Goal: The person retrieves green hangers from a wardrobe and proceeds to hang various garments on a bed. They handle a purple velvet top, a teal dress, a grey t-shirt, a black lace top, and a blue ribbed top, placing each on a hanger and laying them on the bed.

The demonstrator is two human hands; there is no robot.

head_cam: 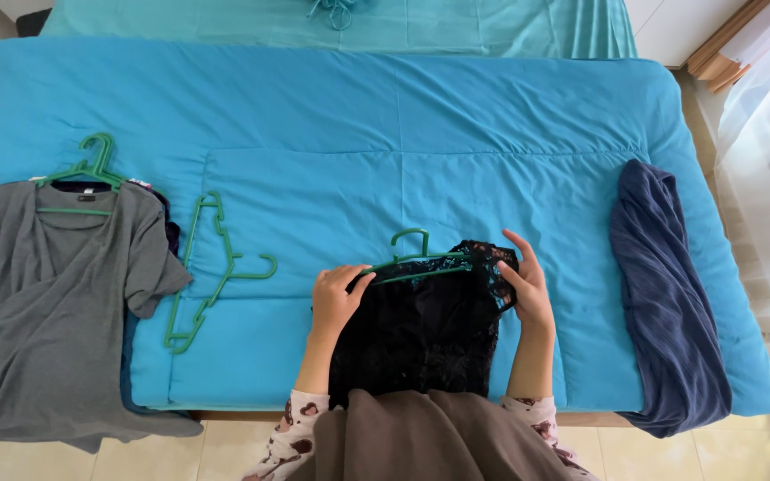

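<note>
Pinching black lace garment (421, 330), left hand (336, 298) grip on green hanger (421, 260), right hand (528, 289) grip on lace

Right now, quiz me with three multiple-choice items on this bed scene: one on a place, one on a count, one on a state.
1. Where does the navy garment lie?
A. right edge of the bed
B. left edge
C. on the floor

2. How many green hangers show?
A. one
B. two
C. at least three

3. The black lace garment is
A. folded
B. half on a green hanger
C. untouched

Answers:
1 A, it drapes over the right side.
2 C, one in the grey shirt, loose hangers beside it, one held.
3 B, left hand and right hand hold it.
</note>
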